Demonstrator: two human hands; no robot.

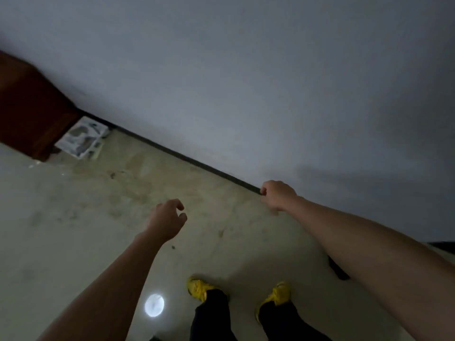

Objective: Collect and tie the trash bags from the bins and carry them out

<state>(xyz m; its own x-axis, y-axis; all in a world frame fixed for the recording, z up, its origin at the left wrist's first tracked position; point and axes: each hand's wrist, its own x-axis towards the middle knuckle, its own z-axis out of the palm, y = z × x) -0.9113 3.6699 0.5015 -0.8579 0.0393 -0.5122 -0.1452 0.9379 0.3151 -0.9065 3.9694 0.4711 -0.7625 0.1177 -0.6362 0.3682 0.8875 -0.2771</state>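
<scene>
At the far left edge of the floor (73, 217) a dark red cabinet (29, 107) stands against the wall (246, 82). A white printed box (82, 137) is tucked in beside it where floor meets wall, likely just stored out of the way.

The left hand (167, 220) reaches out over bare floor with its fingers loosely curled, holding nothing. Below it is a round bright spot (154, 305) of reflected light, then a pair of yellow shoes (197, 287) planted side by side.

The right hand (278, 195) hangs near the floor's wall edge. Its fingers are folded under, apparently on nothing, though the dim light and the turned-away palm leave some doubt.

No trash bag or bin is in view. The empty hands suggest the person is between bins, or has yet to reach one.
</scene>
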